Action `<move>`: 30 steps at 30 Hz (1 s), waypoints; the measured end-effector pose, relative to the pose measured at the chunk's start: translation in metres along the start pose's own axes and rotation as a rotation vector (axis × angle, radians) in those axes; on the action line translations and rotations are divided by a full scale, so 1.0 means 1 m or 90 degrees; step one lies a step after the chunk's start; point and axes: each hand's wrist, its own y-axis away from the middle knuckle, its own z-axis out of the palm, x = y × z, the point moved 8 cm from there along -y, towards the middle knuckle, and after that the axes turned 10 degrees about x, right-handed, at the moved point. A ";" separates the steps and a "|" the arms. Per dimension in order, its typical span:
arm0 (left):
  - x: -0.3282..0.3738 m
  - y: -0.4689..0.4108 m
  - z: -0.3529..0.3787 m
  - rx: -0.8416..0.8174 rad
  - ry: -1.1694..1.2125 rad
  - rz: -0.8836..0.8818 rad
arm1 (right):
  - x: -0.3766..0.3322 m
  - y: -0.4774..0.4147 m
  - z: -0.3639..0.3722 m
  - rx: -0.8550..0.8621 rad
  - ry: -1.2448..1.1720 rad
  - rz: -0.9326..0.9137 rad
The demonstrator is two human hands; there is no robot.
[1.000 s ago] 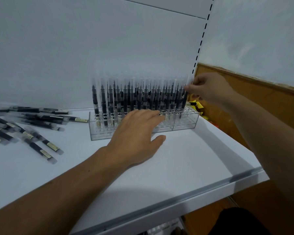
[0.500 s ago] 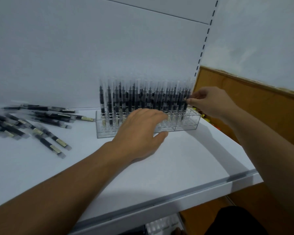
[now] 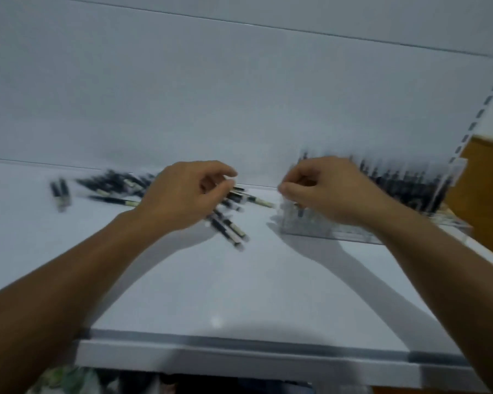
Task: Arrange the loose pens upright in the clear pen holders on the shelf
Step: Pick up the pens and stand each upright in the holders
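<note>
The whole view is motion-blurred. Loose black pens [image 3: 111, 183] lie in a pile on the white shelf [image 3: 239, 294], with more [image 3: 231, 231] just right of my left hand [image 3: 182, 194]. That hand hovers over the pile with curled fingers, thumb and forefinger close together at a pen's end; the blur hides whether they grip it. The clear pen holder [image 3: 353, 234] stands at the right, packed with upright pens [image 3: 404, 186]. My right hand [image 3: 325, 191] is in front of its left end with fingertips pinched, and nothing is visible in them.
Two stray pens [image 3: 60, 191] lie at the far left. The shelf's front lip [image 3: 239, 356] runs across below my forearms. A wooden panel [image 3: 487, 194] and a slotted upright [image 3: 478, 115] bound the right side. The white back wall rises behind.
The view has swung left. My left hand left the front of the holder for the loose pile. My right hand moved from the holder's right end to its left end.
</note>
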 end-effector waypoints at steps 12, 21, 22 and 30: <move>-0.085 0.024 -0.019 -0.154 -0.137 0.002 | -0.049 -0.033 0.135 -0.169 0.140 -0.048; -0.100 0.008 -0.009 -0.239 -0.213 0.049 | -0.025 -0.028 0.142 -0.164 -0.038 0.065; -0.105 0.007 -0.011 -0.253 -0.225 0.042 | -0.024 -0.028 0.142 -0.160 -0.052 0.066; -0.099 -0.007 0.009 -0.391 -0.310 0.154 | -0.014 -0.030 0.144 -0.103 -0.226 0.165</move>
